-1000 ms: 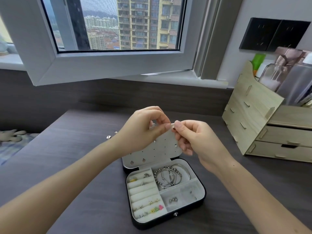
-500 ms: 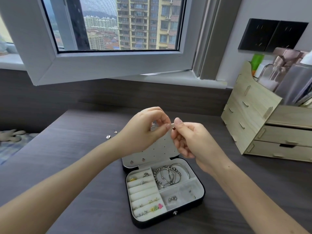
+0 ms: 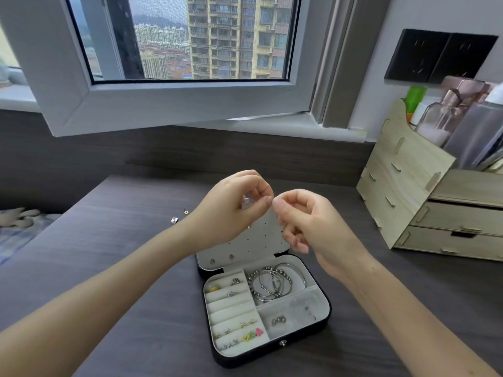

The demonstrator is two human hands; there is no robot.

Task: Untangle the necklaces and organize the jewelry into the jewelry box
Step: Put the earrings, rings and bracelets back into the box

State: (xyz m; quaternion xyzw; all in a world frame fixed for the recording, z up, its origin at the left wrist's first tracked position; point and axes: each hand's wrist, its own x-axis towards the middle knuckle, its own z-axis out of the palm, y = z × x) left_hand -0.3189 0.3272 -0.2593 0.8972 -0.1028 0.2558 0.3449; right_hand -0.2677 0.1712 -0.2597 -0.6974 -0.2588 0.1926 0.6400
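Note:
A black jewelry box [image 3: 324, 318] lies open on the dark desk, its white lid [image 3: 261, 240] standing up with rows of small holes and a few studs in it. Silver bangles [image 3: 275, 281] fill the back right compartment; rings and small earrings sit in the left slots. My left hand [image 3: 231, 210] and my right hand [image 3: 307, 221] meet above the lid's top edge, fingertips nearly touching. Each pinches something tiny that I cannot make out. Two small loose earrings [image 3: 174, 220] lie on the desk left of my left wrist.
A wooden drawer organizer [image 3: 424, 202] with bottles stands at the right. An open window sash [image 3: 174, 104] hangs over the back of the desk. A bed with patterned fabric [image 3: 16, 227] shows at the far left.
My right hand has drawn slightly to the right and its fingers have curled in more. The small dark bead seen between the fingertips half a second ago no longer shows.

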